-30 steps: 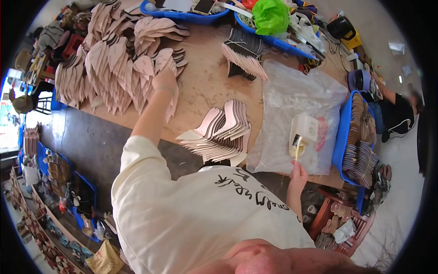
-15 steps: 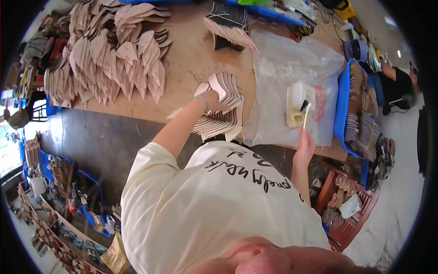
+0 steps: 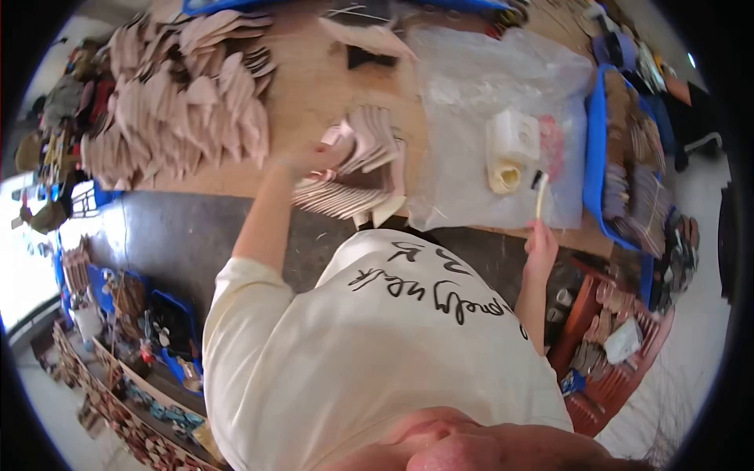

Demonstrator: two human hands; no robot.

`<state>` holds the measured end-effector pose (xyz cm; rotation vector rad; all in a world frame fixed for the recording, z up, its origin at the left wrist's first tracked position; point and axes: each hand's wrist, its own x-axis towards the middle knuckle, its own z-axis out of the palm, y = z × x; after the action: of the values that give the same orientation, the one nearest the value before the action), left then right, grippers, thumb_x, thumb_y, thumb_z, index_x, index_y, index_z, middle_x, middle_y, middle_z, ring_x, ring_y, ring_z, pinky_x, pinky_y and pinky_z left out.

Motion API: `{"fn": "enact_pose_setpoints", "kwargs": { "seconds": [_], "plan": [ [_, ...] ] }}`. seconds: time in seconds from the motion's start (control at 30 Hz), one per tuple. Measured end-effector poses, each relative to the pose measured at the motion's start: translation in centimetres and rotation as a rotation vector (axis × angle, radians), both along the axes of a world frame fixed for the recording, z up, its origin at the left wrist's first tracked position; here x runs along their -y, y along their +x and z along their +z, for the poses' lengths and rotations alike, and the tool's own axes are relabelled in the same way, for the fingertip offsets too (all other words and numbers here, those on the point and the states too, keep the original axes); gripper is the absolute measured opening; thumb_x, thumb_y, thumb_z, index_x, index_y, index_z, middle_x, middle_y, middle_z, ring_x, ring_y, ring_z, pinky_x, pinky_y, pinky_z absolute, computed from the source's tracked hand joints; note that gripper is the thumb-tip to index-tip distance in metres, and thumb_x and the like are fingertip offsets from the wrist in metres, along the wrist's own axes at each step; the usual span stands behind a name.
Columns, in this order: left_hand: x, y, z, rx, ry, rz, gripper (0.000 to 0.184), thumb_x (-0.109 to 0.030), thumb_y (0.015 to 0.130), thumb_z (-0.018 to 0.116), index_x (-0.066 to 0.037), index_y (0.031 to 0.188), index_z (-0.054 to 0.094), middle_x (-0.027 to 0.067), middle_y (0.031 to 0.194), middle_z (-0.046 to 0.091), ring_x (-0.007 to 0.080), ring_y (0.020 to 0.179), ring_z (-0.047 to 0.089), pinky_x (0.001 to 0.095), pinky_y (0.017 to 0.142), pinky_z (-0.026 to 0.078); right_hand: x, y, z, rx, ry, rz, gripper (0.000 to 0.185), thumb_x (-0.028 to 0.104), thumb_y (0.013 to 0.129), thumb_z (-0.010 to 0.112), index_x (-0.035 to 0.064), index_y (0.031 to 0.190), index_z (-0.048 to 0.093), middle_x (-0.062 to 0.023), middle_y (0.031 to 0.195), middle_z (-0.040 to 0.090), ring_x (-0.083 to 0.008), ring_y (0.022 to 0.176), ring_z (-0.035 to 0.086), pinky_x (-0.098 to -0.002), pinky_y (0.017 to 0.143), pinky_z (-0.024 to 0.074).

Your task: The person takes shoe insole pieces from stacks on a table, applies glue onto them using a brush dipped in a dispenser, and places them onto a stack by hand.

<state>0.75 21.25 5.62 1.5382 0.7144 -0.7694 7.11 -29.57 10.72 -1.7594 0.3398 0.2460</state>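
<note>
My left hand (image 3: 312, 157), smeared by motion, is at the left side of a fanned stack of pale pink shoe-sole-shaped pieces (image 3: 371, 137). Its fingertips meet the edge of a piece there, but whether they grip it I cannot tell. More of these pieces lie in a fanned row (image 3: 338, 200) along the table edge, close to my body. My right hand (image 3: 540, 242) is closed round the handle of a small brush (image 3: 542, 196), dark bristles up. Left of the brush, a white plastic container (image 3: 514, 137) with a yellowed, round opening rests on a clear plastic sheet (image 3: 455, 94).
Large heaps of pink pieces (image 3: 184, 102) cover the table's left part. A tied dark bundle (image 3: 369, 47) lies at the back. On the right is a blue crate (image 3: 601, 169) of stacked soles, with a reddish rack (image 3: 620, 369) below. Another person (image 3: 695, 118) is at far right.
My left hand has moved left from the top of the stack to its left side. My right hand, with the brush, has shifted slightly right, away from the container. The whole view has shifted a little.
</note>
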Motion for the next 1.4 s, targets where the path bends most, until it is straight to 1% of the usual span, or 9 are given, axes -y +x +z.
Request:
{"fn": "enact_pose_setpoints", "kwargs": {
  "seconds": [0.1,0.2,0.27,0.43,0.53,0.63,1.13,1.23,1.4],
  "plan": [
    [-2.8,-2.2,-1.3,0.152,0.277,0.141,0.021,-0.025,0.085,0.069,-0.008,0.095,0.062,0.0005,0.079,0.062,0.0081,0.067,0.057,0.0202,0.055,0.045,2.3,1.6,0.4,0.049,-0.291,0.237,0.027,0.024,0.094,0.058,-0.002,0.094,0.065,-0.0009,0.084,0.063,-0.0071,0.08,0.053,-0.0234,0.074,0.0431],
    [-0.4,-4.1,3.9,0.39,0.313,0.459,0.014,-0.013,0.086,0.064,-0.001,0.093,0.062,0.005,0.081,0.065,0.0107,0.067,0.059,0.023,0.057,0.047,4.2,3.4,-0.3,0.122,-0.494,0.35,0.032,0.029,0.092,0.057,-0.0019,0.086,0.065,-0.008,0.068,0.06,-0.011,0.068,0.053,-0.0314,0.063,0.0434],
    [1.5,-4.0,7.9,0.421,0.309,0.32,0.017,-0.011,0.087,0.063,-0.001,0.1,0.06,0.0077,0.09,0.067,0.0126,0.066,0.06,0.023,0.06,0.049,5.8,5.0,-2.3,-0.013,-0.611,0.44,0.039,0.035,0.09,0.057,-0.0017,0.082,0.065,-0.0149,0.065,0.06,-0.0188,0.063,0.058,-0.036,0.06,0.0434],
    [10.0,-2.9,9.3,0.207,-0.104,0.286,0.034,-0.012,0.086,0.064,-0.003,0.117,0.052,0.0055,0.095,0.065,0.0129,0.067,0.062,0.0212,0.055,0.046,2.2,10.3,-2.5,-0.176,-1.008,0.634,0.039,0.039,0.085,0.058,0.0011,0.086,0.069,-0.0223,0.079,0.065,-0.0385,0.078,0.063,-0.0452,0.068,0.0485],
    [15.5,-1.1,7.9,0.169,-0.308,0.156,0.034,-0.012,0.086,0.063,-0.003,0.117,0.052,0.0048,0.092,0.064,0.0083,0.061,0.055,0.0188,0.049,0.04,1.4,12.0,-5.7,-0.033,-1.103,0.665,0.041,0.039,0.084,0.06,-0.0005,0.077,0.069,-0.0213,0.075,0.064,-0.0397,0.072,0.062,-0.0456,0.064,0.0476],
    [19.9,-0.2,4.7,0.167,-0.452,0.18,0.034,-0.012,0.086,0.061,-0.004,0.117,0.051,0.0049,0.088,0.064,0.0066,0.057,0.049,0.0175,0.046,0.035,-0.3,13.3,-4.8,-0.199,-1.168,0.765,0.035,0.036,0.084,0.06,0.0043,0.094,0.069,-0.0177,0.095,0.067,-0.0351,0.09,0.064,-0.0459,0.075,0.0511],
    [26.3,2.3,-2.1,-0.038,-0.472,0.443,0.029,-0.027,0.092,0.055,-0.005,0.109,0.052,0.0068,0.079,0.059,0.0109,0.051,0.05,0.0206,0.039,0.033,1.9,11.1,-1.6,-0.243,-0.997,0.731,0.033,0.035,0.083,0.059,0.0044,0.08,0.069,-0.0167,0.077,0.066,-0.0363,0.076,0.063,-0.0457,0.067,0.0491],
    [26.6,2.1,-2.9,-0.128,-0.498,0.516,0.03,-0.03,0.094,0.051,-0.005,0.109,0.052,0.008,0.077,0.059,0.0128,0.05,0.052,0.0223,0.037,0.034,3.2,9.2,-5.6,-0.045,-1.026,0.681,0.034,0.036,0.085,0.058,0.0032,0.081,0.068,-0.0177,0.074,0.064,-0.0367,0.074,0.063,-0.0451,0.066,0.0481],
    [25.4,1.4,-4.3,-0.196,-0.516,0.545,0.033,-0.036,0.097,0.043,-0.005,0.106,0.051,0.01,0.077,0.059,0.0155,0.047,0.053,0.0246,0.035,0.035,3.5,6.5,-2.4,-0.13,-0.725,0.639,0.035,0.035,0.087,0.059,0.0018,0.088,0.068,-0.0174,0.065,0.059,-0.0331,0.062,0.059,-0.0384,0.059,0.0455]
  ]
}}
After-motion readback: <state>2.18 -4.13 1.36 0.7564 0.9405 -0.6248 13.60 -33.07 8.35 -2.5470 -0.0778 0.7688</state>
